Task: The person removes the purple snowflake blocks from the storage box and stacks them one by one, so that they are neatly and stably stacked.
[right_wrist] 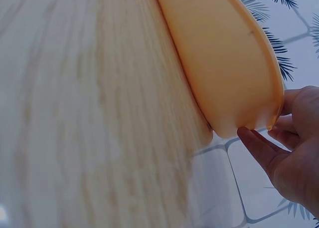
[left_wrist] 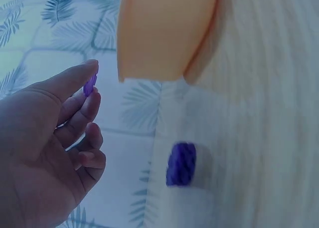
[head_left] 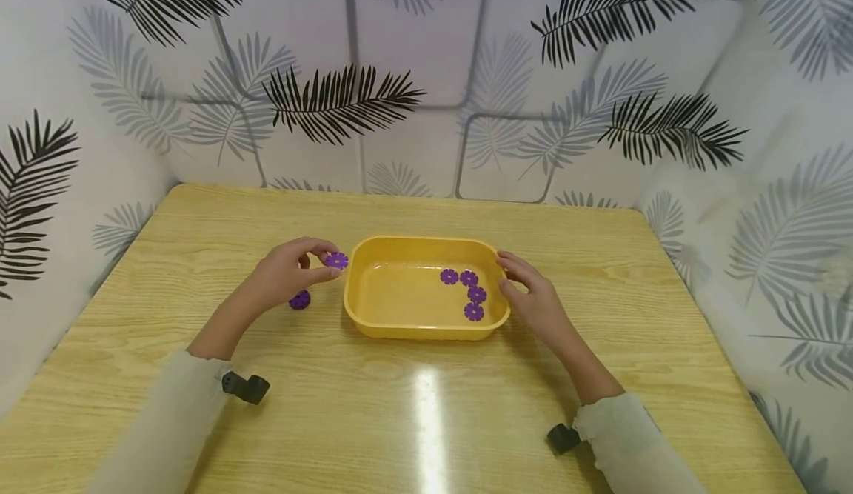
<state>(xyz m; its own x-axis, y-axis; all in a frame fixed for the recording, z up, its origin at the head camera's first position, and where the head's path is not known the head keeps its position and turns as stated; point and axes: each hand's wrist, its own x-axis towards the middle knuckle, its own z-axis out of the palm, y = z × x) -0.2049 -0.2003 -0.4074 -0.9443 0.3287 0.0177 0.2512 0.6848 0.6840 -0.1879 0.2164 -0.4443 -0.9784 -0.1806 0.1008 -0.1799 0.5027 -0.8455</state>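
Observation:
Between thumb and fingertips, my left hand (head_left: 285, 273) pinches a purple notched plastic disc (head_left: 336, 260), just off the left rim of a yellow basin (head_left: 426, 329). The left wrist view shows the pinched disc (left_wrist: 89, 84) edge-on. Below that hand, a small stack of purple discs (head_left: 300, 300) stands on the table; its ridged side shows in the left wrist view. My right hand (head_left: 536, 301) holds the basin's right end, fingers at the rim and thumb against the outer wall (right_wrist: 234, 63). Several purple discs (head_left: 474, 311) lie flat inside the basin's right part.
A light wood table (head_left: 333, 405) bears the basin and the stack. Behind it and at both sides stand white walls (head_left: 413, 49) with a feather-leaf pattern. A bright reflection (head_left: 428, 420) lies on the wood in front of the basin.

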